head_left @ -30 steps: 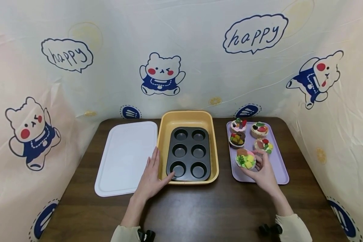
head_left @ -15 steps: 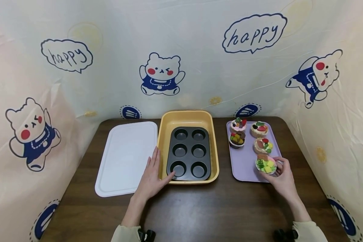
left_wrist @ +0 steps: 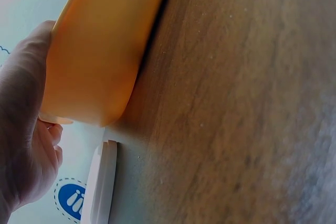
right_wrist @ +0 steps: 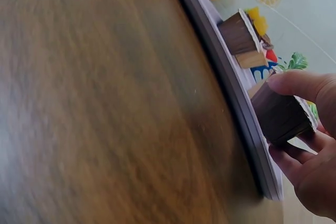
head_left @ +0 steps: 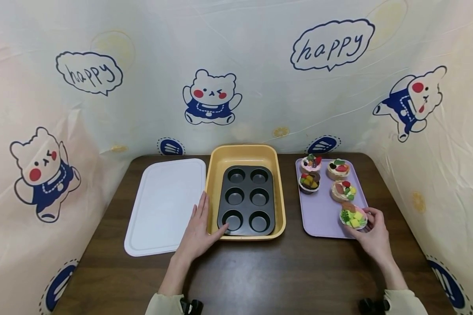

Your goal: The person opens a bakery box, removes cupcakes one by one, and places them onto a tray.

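Note:
My left hand (head_left: 196,232) rests at the near left corner of a yellow tray (head_left: 280,205), fingers straight along its left side and thumb over the front rim. Inside that tray lies a dark muffin pan (head_left: 246,199) with bare cups. My right hand (head_left: 374,238) pinches a toy cupcake (head_left: 354,217), topped with green and yellow pieces, at the near right of the purple tray (head_left: 319,218). In the right wrist view, thumb and fingers hold its dark brown cup (right_wrist: 281,114). Whether its base touches the tray, I cannot tell.
Several other cupcakes stand on the purple tray, among them a dark one (head_left: 309,183) and a strawberry-topped one (head_left: 343,190). A white board (head_left: 165,205) lies left of the yellow tray. Printed cloth (head_left: 142,105) surrounds the wooden table (head_left: 260,275).
My right hand has carried the cupcake rightward and slightly nearer, from the purple tray's middle to its near right part. The left hand has stayed at the yellow tray.

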Action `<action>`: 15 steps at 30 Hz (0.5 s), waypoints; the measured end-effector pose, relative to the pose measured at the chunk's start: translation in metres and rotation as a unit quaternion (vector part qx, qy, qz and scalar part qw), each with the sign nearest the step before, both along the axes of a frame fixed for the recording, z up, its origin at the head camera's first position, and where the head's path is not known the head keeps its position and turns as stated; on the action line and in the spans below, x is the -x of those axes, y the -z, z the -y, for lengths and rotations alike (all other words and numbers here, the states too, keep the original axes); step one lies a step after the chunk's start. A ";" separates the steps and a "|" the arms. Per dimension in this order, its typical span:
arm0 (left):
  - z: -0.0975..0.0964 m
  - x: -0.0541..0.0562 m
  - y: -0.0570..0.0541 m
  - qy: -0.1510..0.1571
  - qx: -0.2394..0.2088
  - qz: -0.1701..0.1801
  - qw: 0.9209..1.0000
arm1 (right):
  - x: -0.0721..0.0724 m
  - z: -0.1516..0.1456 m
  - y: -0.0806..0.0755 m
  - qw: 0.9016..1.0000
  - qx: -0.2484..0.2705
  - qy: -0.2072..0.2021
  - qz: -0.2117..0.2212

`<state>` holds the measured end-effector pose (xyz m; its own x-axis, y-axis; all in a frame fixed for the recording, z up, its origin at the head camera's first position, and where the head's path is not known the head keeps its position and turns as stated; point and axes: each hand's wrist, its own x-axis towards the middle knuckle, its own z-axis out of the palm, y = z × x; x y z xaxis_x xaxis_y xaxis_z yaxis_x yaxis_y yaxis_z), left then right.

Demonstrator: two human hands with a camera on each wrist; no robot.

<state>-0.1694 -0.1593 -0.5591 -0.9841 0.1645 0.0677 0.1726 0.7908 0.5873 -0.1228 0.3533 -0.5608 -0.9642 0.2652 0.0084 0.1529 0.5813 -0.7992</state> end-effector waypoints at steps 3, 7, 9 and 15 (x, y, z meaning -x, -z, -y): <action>0.000 0.000 0.000 -0.001 0.002 0.002 1.000 | -0.002 -0.003 0.001 1.000 -0.005 0.005 0.008; 0.000 0.001 0.000 -0.002 0.003 0.001 1.000 | -0.003 -0.005 0.001 1.000 -0.002 0.010 0.019; 0.000 0.001 0.000 -0.002 0.003 0.000 1.000 | -0.003 -0.005 0.000 1.000 -0.005 0.011 0.027; -0.001 0.000 -0.001 0.001 0.003 0.000 1.000 | -0.001 -0.007 -0.004 0.999 -0.020 0.007 0.041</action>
<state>-0.1691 -0.1586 -0.5582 -0.9838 0.1667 0.0664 0.1739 0.7945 0.5818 -0.1214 0.3601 -0.5566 -0.9580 0.2805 -0.0599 0.2259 0.6092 -0.7602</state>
